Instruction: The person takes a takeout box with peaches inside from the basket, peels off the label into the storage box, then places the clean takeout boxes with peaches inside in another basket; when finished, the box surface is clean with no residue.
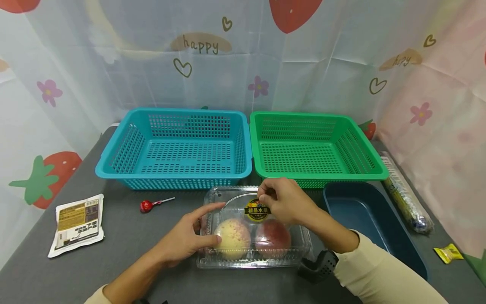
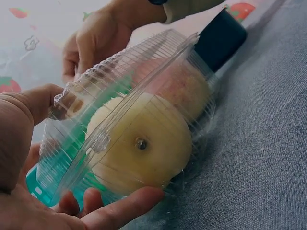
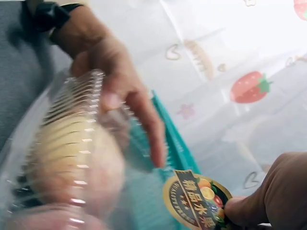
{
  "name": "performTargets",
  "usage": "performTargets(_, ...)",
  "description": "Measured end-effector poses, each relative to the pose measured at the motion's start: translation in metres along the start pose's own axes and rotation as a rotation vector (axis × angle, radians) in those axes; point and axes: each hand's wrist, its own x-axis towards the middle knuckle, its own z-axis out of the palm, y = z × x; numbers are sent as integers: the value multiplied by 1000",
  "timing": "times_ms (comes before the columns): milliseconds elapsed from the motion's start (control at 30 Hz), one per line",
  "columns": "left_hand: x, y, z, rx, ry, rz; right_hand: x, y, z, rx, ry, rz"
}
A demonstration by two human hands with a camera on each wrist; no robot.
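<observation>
A clear plastic clamshell box (image 1: 214, 196) lies on the table with two round fruits inside, a pale yellow one (image 1: 232, 239) and a reddish one (image 1: 272, 239). They look like peaches or apples. On the lid is a round black-and-gold sticker (image 1: 255, 213) with fruit pictures. My left hand (image 1: 182, 238) holds the box's left side, its thumb on the lid and other fingers along the edge, as the left wrist view shows. With curled fingers, my right hand (image 1: 288, 202) pinches the sticker's edge; its thumb (image 3: 249, 206) shows there in the right wrist view.
Behind the box stand a blue basket (image 1: 174, 175) and a green basket (image 1: 322, 175). A dark blue tray (image 1: 364, 211) lies under the right forearm. Farther right are a long wrapped packet (image 1: 406, 198) and a yellow candy (image 1: 448, 253). Leftward lie a red lollipop (image 1: 146, 206) and a white pouch (image 1: 77, 226).
</observation>
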Motion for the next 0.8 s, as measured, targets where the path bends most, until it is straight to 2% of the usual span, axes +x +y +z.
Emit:
performTargets(133,1,0,0,-18,-2,9,-4,-1,-16,39,-25,-34)
performTargets(467,2,-2,0,-33,18,35,-20,5,-63,51,-58,-128)
performTargets(800,2,-5,0,-97,-2,30,-44,19,-103,136,-70,-73)
